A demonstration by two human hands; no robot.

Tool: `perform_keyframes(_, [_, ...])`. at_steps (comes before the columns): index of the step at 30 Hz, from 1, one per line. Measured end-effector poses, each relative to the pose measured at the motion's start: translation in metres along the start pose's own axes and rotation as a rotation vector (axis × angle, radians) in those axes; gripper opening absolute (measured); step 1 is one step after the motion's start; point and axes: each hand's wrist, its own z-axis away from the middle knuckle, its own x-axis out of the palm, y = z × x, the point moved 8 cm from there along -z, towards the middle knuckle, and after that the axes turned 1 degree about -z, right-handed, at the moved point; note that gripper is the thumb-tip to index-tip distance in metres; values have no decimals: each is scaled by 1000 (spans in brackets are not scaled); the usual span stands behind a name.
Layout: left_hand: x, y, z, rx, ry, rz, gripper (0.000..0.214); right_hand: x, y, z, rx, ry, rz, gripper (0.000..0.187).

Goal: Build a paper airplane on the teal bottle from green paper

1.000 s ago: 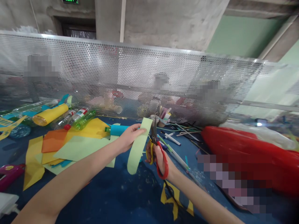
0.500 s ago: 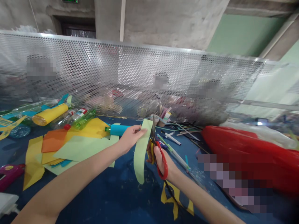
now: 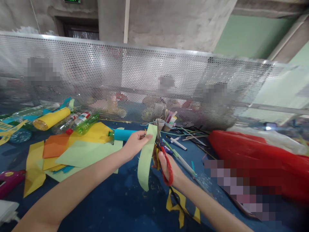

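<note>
A curved strip of light green paper (image 3: 145, 164) hangs from my left hand (image 3: 136, 143), pinched near its upper end between thumb and fingers. My right hand (image 3: 166, 164) is closed around the handles of a pair of scissors (image 3: 167, 167), one loop red and the other yellow. Their blades point upward along the right edge of the strip, near its top; whether they touch the paper I cannot tell. Behind my left hand lies a bottle wrapped in blue paper (image 3: 124, 134). Yellow paper scraps (image 3: 183, 201) lie below my right wrist.
Green, yellow and orange paper sheets (image 3: 84, 154) are piled at left, with plastic bottles (image 3: 87, 124) behind them. A magenta tool (image 3: 11, 182) lies at far left. Pens (image 3: 177, 142) and sticks lie beyond my right hand, beside a red plastic bag (image 3: 253, 158). A perforated metal screen (image 3: 140, 71) stands behind.
The green strip's top has shifted very slightly left and its lower part bends a little more. Both hands keep their grips and nearly the same places.
</note>
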Motion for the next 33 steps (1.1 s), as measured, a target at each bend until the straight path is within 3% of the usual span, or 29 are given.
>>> perform_keyframes(21, [8,-17,-2,-45,-64,56,30,-4,-2,0,14,42,28,49])
perform_keyframes(33, [5,-10,-1,-37,-61,47,26,-7,8,-2,47,19,20,54])
